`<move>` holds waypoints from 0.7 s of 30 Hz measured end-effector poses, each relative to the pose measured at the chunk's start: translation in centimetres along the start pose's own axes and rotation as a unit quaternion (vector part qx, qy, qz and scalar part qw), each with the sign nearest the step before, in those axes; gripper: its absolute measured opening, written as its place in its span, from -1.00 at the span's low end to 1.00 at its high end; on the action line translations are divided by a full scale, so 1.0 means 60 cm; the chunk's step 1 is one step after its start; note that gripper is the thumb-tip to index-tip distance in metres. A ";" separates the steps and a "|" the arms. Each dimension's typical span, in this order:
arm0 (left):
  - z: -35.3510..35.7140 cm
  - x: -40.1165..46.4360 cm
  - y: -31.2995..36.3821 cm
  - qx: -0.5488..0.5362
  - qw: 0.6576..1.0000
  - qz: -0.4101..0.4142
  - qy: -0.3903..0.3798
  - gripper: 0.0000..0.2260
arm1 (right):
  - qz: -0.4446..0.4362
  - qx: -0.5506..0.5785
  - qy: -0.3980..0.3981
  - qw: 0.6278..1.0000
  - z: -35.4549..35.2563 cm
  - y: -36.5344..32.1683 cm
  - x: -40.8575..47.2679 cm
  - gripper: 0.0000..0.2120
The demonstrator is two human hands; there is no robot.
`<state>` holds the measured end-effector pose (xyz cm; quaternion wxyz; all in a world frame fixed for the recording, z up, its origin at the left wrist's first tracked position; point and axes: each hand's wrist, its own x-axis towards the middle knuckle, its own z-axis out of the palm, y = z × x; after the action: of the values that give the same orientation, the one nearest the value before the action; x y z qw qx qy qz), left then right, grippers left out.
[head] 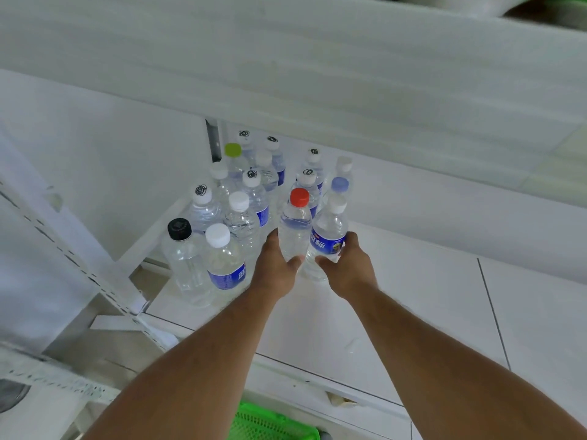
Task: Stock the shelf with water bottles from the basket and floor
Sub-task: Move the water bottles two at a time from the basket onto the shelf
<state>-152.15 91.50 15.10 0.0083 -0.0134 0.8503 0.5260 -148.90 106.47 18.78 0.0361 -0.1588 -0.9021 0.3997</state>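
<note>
My left hand [275, 268] grips a clear bottle with a red cap [295, 228] around its lower body. Beside it, my right hand [347, 265] holds a white-capped bottle with a blue label [328, 236]. Both bottles stand upright on the white shelf [413, 281], at the right front of a cluster of several water bottles [251, 198]. At the cluster's front left stand a black-capped bottle [184, 258] and a white-capped, blue-labelled one [224, 262]. A green-capped bottle [234, 157] stands at the back.
A white upper shelf board [317, 74] overhangs the bottles. A slotted white upright [73, 249] runs diagonally at the left. The corner of a green basket [270, 423] shows at the bottom edge, below the shelf front. The shelf surface extends to the right.
</note>
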 end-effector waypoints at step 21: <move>-0.072 -0.144 0.021 0.250 0.954 0.034 -0.162 -0.36 | -0.002 -0.238 -0.057 0.970 -0.027 0.008 -0.143 -0.41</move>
<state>-143.55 88.31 18.43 0.1316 0.1032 0.9417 0.2920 -140.36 105.23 20.05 -0.0535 -0.1377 -0.9721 0.1822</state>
